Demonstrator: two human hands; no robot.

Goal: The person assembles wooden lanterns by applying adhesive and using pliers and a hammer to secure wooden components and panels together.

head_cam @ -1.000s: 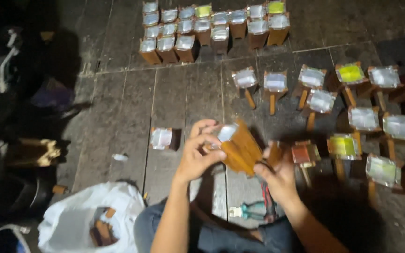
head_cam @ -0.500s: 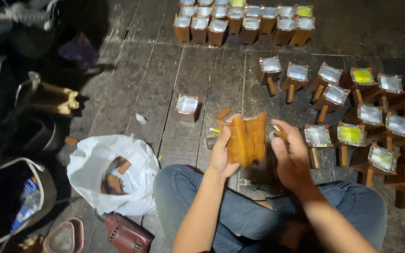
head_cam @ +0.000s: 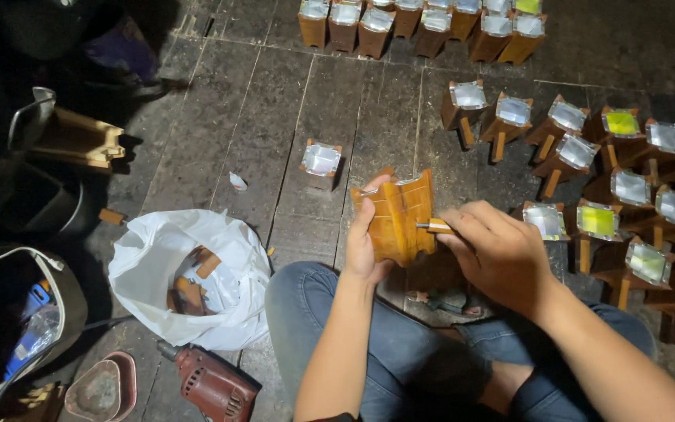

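Observation:
My left hand (head_cam: 366, 238) grips a small brown wooden box-shaped piece (head_cam: 396, 219) from its left side, holding it up over my lap. My right hand (head_cam: 498, 254) presses a small wooden-handled tool with a metal tip (head_cam: 431, 227) against the piece's right edge. Both hands are closed around what they hold. I sit cross-legged in blue jeans (head_cam: 400, 352) on a dark stone floor.
Many similar wooden pieces with clear or yellow-green panes stand in a row (head_cam: 423, 19) at the top and in a cluster (head_cam: 626, 180) at right. One lone piece (head_cam: 321, 162) stands ahead. A white plastic bag (head_cam: 189, 273) of wood scraps, a red power drill (head_cam: 212, 383) and bags lie at left.
The view has shifted left and down. The wooden piece stays in my left hand, and my right hand has moved to its right edge with the tool.

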